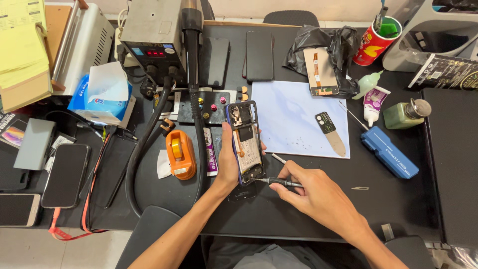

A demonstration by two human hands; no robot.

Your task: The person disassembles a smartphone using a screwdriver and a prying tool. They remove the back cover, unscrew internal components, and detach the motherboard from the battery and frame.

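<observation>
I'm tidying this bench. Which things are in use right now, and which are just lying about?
In use:
left hand holding opened phone
right hand with screwdriver

Lying about:
orange tape dispenser
blue case
red cup
tissue pack
black phone

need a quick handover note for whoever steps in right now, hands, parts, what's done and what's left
Left hand grips the opened blue-framed phone by its left edge, back cover off, internals exposed.
Right hand holds a slim black screwdriver, tip at the phone's lower end.
Tiny screws lie loose on the pale blue mat, beside a black-headed pry tool.
Done: phone opened, some screws out.
Left: lower-end screw work; how many remain cannot be told.
</observation>
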